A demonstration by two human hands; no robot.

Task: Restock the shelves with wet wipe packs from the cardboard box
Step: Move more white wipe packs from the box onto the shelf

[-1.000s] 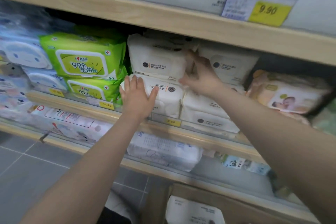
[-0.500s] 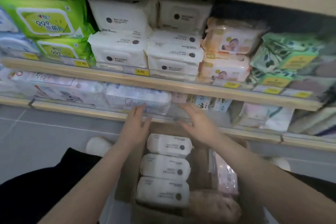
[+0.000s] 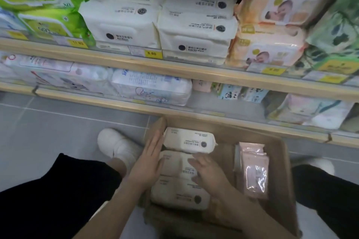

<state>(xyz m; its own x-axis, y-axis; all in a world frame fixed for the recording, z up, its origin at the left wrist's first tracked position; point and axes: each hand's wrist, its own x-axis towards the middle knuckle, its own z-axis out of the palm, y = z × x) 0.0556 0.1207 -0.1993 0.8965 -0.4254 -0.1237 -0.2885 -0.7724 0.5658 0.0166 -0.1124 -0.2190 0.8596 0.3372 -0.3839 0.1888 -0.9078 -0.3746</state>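
Note:
A brown cardboard box (image 3: 279,163) stands on the floor below the shelves. Three white wet wipe packs lie in a row inside it: far pack (image 3: 189,139), middle pack (image 3: 174,163), near pack (image 3: 180,194). My left hand (image 3: 147,163) lies with straight fingers along the left ends of the far and middle packs. My right hand (image 3: 207,170) rests on the middle pack with loosely spread fingers. Neither hand grips a pack. White packs of the same kind (image 3: 196,31) are stacked on the shelf above.
Pink packs (image 3: 252,169) stand at the box's right side. Green packs (image 3: 48,23) and baby-print packs (image 3: 268,44) flank the white stacks. A lower shelf (image 3: 151,91) holds other packs. My knees and white shoe (image 3: 114,145) flank the box on grey tiles.
My hands left the shelf's white stacks, came down past the lower shelf and now lie on the packs inside the box. The view tilted down.

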